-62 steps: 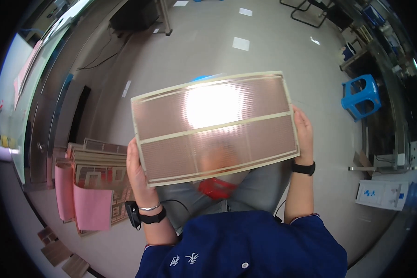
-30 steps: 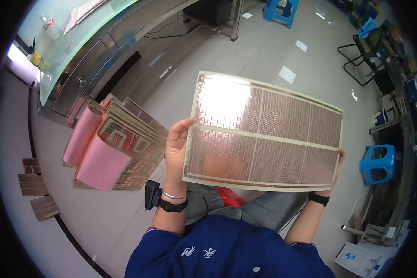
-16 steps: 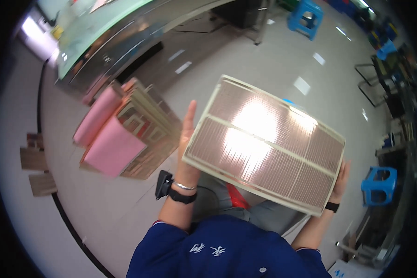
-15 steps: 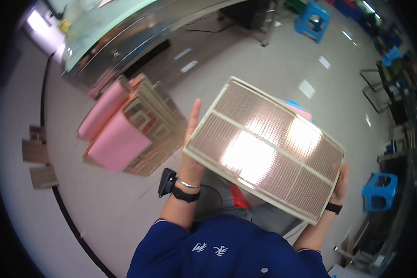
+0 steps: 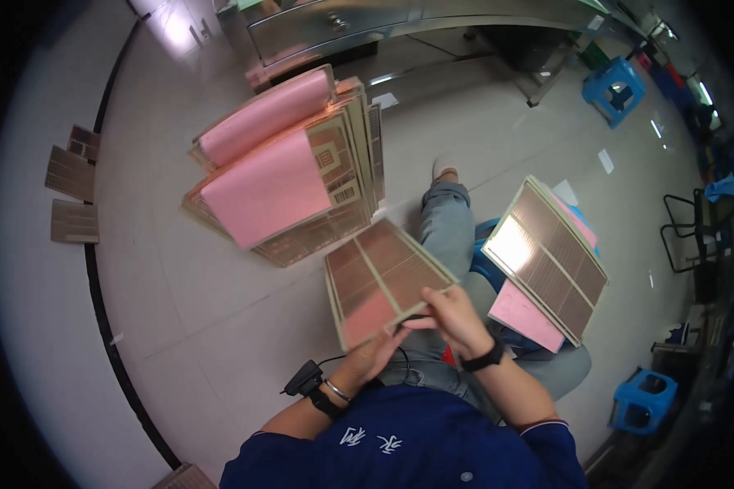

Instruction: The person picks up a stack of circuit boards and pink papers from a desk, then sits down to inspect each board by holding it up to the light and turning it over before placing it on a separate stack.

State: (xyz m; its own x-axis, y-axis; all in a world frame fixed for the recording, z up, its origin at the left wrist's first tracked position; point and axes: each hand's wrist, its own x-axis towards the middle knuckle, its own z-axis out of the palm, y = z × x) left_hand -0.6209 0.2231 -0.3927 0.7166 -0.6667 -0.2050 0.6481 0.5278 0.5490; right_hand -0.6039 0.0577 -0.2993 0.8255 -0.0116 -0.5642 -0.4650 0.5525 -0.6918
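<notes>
A copper-coloured circuit board panel [image 5: 381,277] with a pale border and fine lines tilts in front of my body. My right hand [image 5: 457,319] grips its near right edge, thumb on top and fingers beneath. At its lower corner my left hand [image 5: 373,356] has its fingers against the edge, partly hidden. To the right, another lined panel [image 5: 550,259] rests at a slant on a pink sheet [image 5: 526,315] and a blue support. Ahead on the left stands a stack of similar panels [image 5: 306,232] with pink sheets [image 5: 267,189] between or over them.
A metal bench [image 5: 326,28] with a drawer stands at the far side. Blue stools [image 5: 614,91] are at the far right and near right [image 5: 644,401]. Small panels [image 5: 75,222] lean on the left wall. My leg [image 5: 447,216] extends between the stacks.
My hands have come closer together and the held panel is lower and more to the left; whether it is the same panel I cannot tell. The right-hand panel and pink sheet are now uncovered.
</notes>
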